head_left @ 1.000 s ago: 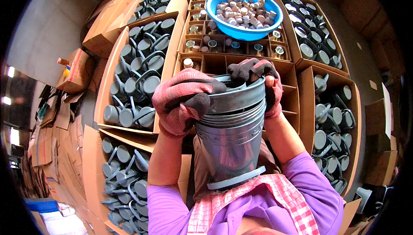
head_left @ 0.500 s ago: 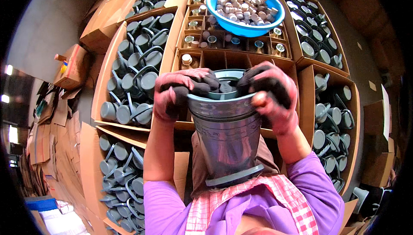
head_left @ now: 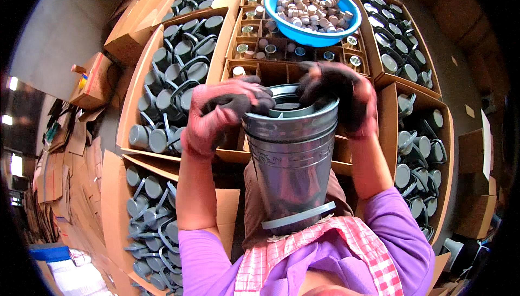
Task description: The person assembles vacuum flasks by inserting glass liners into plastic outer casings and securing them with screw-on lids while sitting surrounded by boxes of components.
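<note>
A dark, glossy, tapered vessel (head_left: 292, 171) leans between my thighs, mouth facing up and away from me. A grey-green ring (head_left: 295, 113) lines its mouth, with a dark opening inside. A pale grey band (head_left: 298, 216) crosses its lower end by my checked apron. I wear pink gloves with black palms and fingers. My left hand (head_left: 230, 103) has its fingers bent onto the left of the rim. Over the right side curls my right hand (head_left: 344, 98), its fingers reaching into the mouth and blurred by motion. The vessel's exact kind is unclear.
A blue basin (head_left: 271, 20) of small pale caps sits on a divided carton (head_left: 254, 71) holding shiny-topped pieces. Open cartons of grey handled parts stand left (head_left: 125, 133) and right (head_left: 387, 128). Flattened cardboard (head_left: 81, 187) lies at far left.
The ring and dark part inside the mouth sit differently, showing a more open hole. My right fingers have shifted over the rim, and the vessel has moved slightly right and tilted.
</note>
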Available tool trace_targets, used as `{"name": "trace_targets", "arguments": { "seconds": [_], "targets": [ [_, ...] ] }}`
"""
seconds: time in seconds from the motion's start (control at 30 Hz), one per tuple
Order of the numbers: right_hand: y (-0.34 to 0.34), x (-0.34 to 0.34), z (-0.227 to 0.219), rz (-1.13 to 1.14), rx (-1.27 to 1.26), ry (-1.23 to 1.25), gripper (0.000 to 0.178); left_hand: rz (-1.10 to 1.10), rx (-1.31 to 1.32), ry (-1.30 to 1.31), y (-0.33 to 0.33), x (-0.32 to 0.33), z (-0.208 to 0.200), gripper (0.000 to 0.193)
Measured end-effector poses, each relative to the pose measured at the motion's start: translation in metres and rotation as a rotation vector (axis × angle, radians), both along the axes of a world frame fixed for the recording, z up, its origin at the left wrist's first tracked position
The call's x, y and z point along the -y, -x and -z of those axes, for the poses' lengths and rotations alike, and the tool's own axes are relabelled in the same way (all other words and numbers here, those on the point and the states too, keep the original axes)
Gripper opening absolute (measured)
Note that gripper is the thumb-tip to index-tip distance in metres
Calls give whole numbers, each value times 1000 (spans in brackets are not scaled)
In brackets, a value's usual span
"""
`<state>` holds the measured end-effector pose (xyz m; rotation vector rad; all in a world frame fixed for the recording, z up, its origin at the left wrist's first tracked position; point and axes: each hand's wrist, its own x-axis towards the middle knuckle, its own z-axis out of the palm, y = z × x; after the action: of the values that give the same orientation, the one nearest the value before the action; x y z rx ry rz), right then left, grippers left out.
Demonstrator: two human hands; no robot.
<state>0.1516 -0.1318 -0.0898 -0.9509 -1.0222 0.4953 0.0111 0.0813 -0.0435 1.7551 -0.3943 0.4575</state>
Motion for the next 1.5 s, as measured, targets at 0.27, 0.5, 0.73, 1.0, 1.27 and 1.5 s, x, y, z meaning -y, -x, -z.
{"name": "trace_targets", "arguments": {
  "seconds": [0.27,0.5,0.73,1.0,1.27,1.5],
  "targets": [
    [4,-1,-2,179,109,118,102,4,162,11,-4,6,-9,53],
    [15,-18,5,-311,-769,-104,99,-120,322,-475,-7,22,-5,46],
    [-2,-20,2,-247,-672,-79,82,-159,296,-465,-10,22,-19,49],
    [-11,28,-4,98,606,278,84,50,275,82,-16,-5,50,56],
    [2,21,-133,-491,970,291,26,360,-428,1234,-5,84,127,70],
    [58,30,-165,-220,1357,448,48,280,-526,1307,4,119,149,67]
  ]
}}
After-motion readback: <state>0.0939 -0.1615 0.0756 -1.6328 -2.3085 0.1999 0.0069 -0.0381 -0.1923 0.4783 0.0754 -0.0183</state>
